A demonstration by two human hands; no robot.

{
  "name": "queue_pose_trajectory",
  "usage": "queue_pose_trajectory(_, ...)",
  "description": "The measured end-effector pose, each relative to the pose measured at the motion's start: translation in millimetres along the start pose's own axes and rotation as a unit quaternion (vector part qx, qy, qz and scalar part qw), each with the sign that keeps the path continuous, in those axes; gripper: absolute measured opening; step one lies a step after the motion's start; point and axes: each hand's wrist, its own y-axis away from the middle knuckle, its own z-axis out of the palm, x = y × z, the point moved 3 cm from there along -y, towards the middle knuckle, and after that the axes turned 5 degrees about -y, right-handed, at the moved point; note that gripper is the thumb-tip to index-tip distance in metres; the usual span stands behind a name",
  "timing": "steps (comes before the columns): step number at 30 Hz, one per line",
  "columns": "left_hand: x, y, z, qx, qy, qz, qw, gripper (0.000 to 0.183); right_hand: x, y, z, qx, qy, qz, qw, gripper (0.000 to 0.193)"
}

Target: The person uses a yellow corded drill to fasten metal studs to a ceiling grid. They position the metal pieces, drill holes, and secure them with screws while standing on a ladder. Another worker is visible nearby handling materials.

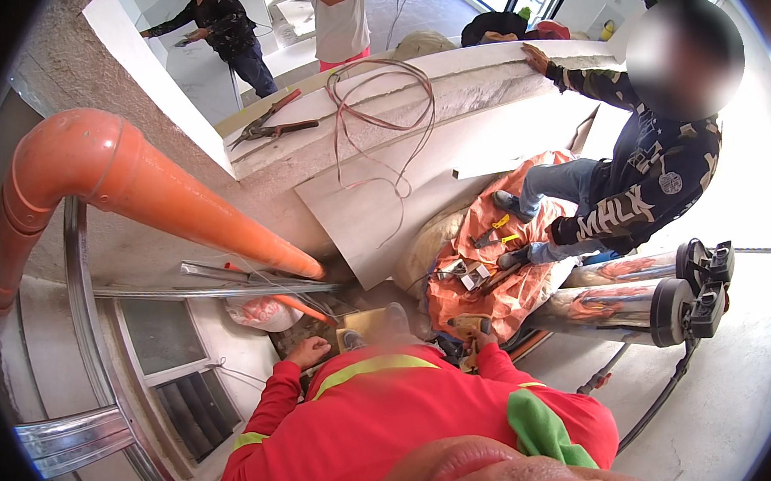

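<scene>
The right hand (482, 336) has its grip closed on a yellow tool (465, 326).

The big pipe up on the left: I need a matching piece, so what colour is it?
The pipe is plain orange, seen best in the head view.

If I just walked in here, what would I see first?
The big orange pipe would catch your eye first, bending down from the upper left toward the middle. Next come the two shiny metal cylinders lying at the right, beside a crumpled orange sheet scattered with small tools. Low in the middle, the person's left hand rests in a fist and the right hand touches the sheet's edge.
</scene>
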Motion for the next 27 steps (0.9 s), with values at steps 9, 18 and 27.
queue_pose_trajectory(9,-10,1,2,-0.005,0.01,-0.001,1.0,0.045,1,13,2,0.009,0.011,0.007,1.0,0.028)
queue_pose_trajectory(18,-16,-5,-4,-0.002,0.008,-0.008,1.0,0.046,23,-9,1,-0.014,0.0,-0.039,0.999,0.024)
queue_pose_trajectory(27,-43,-13,0,-0.012,-0.002,-0.006,1.0,0.047,29,1,4,0.037,-0.009,-0.005,0.999,0.028)
